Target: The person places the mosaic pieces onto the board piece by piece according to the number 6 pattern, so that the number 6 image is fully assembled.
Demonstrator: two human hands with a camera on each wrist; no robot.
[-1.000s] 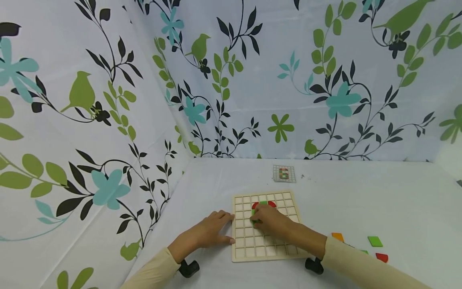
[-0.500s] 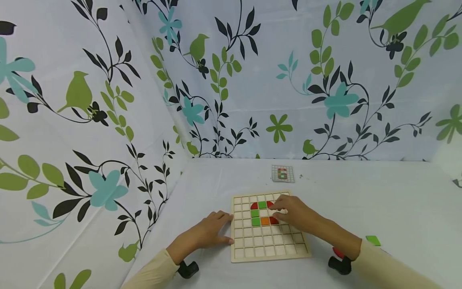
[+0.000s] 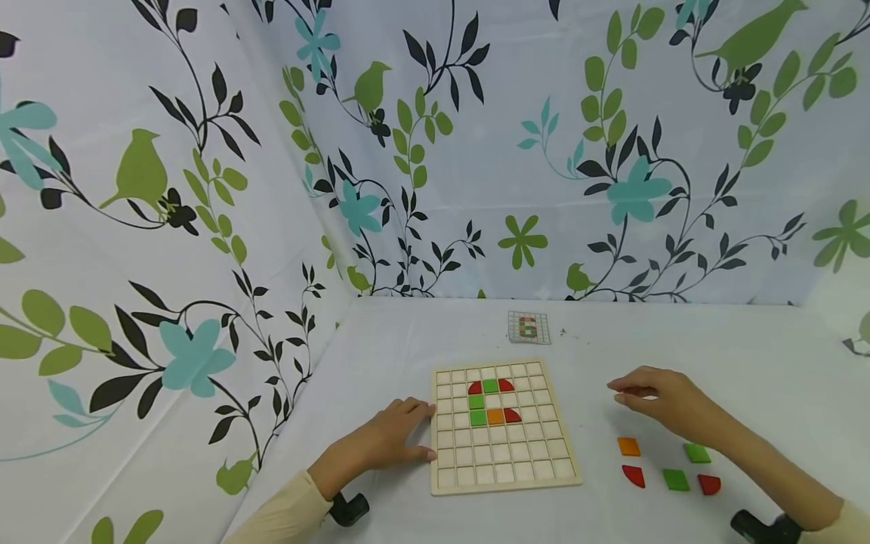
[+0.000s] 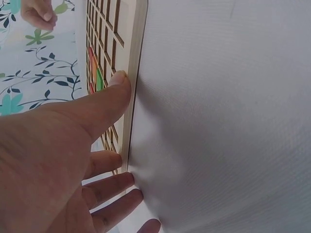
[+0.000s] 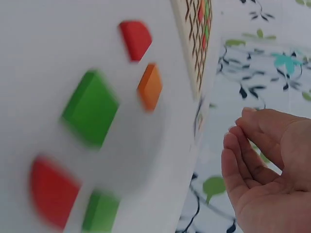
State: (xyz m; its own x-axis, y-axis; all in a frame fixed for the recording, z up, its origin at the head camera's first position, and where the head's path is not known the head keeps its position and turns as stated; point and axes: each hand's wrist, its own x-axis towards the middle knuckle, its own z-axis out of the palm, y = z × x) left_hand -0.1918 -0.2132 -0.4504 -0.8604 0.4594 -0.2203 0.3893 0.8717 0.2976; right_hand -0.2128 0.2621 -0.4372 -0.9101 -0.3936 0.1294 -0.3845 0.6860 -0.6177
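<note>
A wooden grid board (image 3: 503, 474) lies flat on the white table. Set in its upper cells are red quarter-round, green and orange tiles (image 3: 495, 416). My left hand (image 3: 390, 434) rests at the board's left edge; in the left wrist view its thumb touches the rim and its fingers are fairly straight. To the right of the board, my right hand (image 3: 669, 400) is above the table with loosely bent fingers, thumb near the fingertips, holding nothing visible. Closest to it are loose tiles: an orange square (image 3: 628, 446), green squares (image 5: 91, 108) and red quarter-rounds (image 5: 136, 40).
Behind the board lies a small card (image 3: 528, 327) printed with a coloured grid pattern. Small dark specks sit beside it. A patterned curtain (image 3: 435, 151) hangs behind the table and along its left side.
My right hand has left the board and moved right, to above the loose tiles, which now show more fully. The left hand stays at the board's edge.
</note>
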